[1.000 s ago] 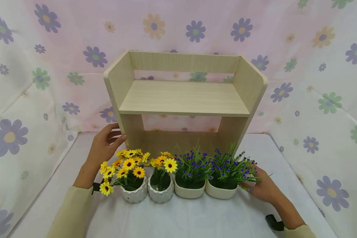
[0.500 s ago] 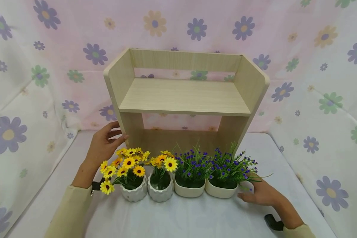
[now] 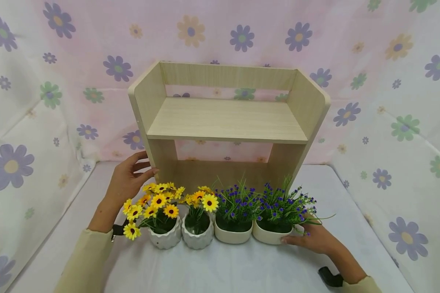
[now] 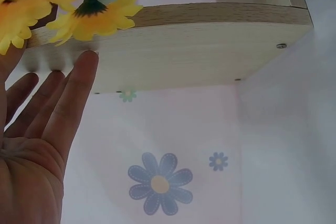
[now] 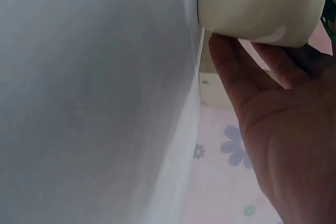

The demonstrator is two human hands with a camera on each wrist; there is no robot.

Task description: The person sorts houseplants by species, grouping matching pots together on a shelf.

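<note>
A light wooden two-tier shelf [image 3: 227, 120] stands on the white cloth. Against its left side my left hand [image 3: 126, 179] rests, thumb by the front edge; the left wrist view has straight fingers [image 4: 71, 95] touching the outer panel [image 4: 184, 51]. In front is a row of potted plants: two yellow-flowered ones in scalloped white pots [image 3: 165, 238] [image 3: 198, 236], then two purple-flowered ones in smooth cream pots. My right hand [image 3: 313, 238] grips the rightmost potted plant [image 3: 273, 236], thumb at its front. Fingers meet the cream pot [image 5: 257, 6] in the right wrist view; leaves hide some of that hand.
A flower-printed cloth [image 3: 212, 36] hangs behind and at both sides. The other purple-flowered plant [image 3: 234, 236] sits right beside the one in my grip. White cloth [image 3: 220, 268] covers the table in front of the pots.
My right hand has moved left to the rightmost potted plant, its thumb coming round to the pot's front. The left hand and the shelf have stayed in place.
</note>
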